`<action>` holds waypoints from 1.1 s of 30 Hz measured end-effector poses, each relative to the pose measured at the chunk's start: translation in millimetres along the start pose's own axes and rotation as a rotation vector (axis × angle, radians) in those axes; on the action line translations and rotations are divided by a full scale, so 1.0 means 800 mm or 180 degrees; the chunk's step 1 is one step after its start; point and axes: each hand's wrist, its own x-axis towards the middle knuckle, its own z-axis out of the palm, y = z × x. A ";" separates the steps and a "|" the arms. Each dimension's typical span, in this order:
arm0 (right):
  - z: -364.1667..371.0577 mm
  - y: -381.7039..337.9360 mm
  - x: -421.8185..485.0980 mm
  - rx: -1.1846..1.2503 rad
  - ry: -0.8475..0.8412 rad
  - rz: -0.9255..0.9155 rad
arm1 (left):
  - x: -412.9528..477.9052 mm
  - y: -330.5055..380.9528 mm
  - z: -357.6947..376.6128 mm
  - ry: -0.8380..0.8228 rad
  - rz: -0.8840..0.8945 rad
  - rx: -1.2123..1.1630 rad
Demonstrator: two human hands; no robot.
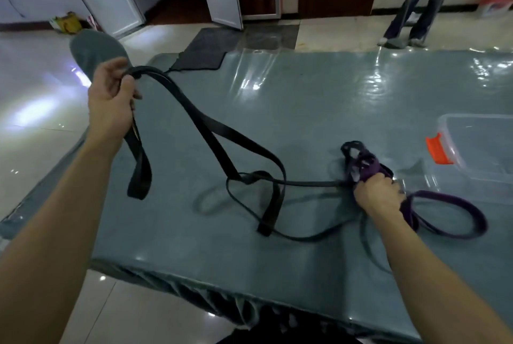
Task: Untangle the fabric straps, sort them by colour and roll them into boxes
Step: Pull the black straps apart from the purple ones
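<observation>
Your left hand (112, 93) had its fingers clenched round the black strap (207, 135), raised above the worktop (305, 93), with its loops trailing down onto the surface. Your right hand (379, 195) gripped the bunched purple strap (367, 170) on the worktop, near the clear box (477, 146).

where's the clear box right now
In the head view, the clear box sits on the table at far right, just beyond the right hand and the purple strap.
</observation>
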 end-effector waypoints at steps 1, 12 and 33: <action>0.000 -0.016 -0.016 -0.0251 0.0055 0.0016 | 0.003 -0.005 -0.003 -0.0184 0.0033 0.0087; 0.129 -0.093 -0.177 -0.1380 -0.1553 -0.2154 | -0.028 -0.174 -0.036 -0.1434 -0.0246 0.1227; 0.092 -0.029 -0.180 0.0879 -0.0870 -0.0659 | -0.188 -0.198 0.132 -0.3647 0.0261 0.2565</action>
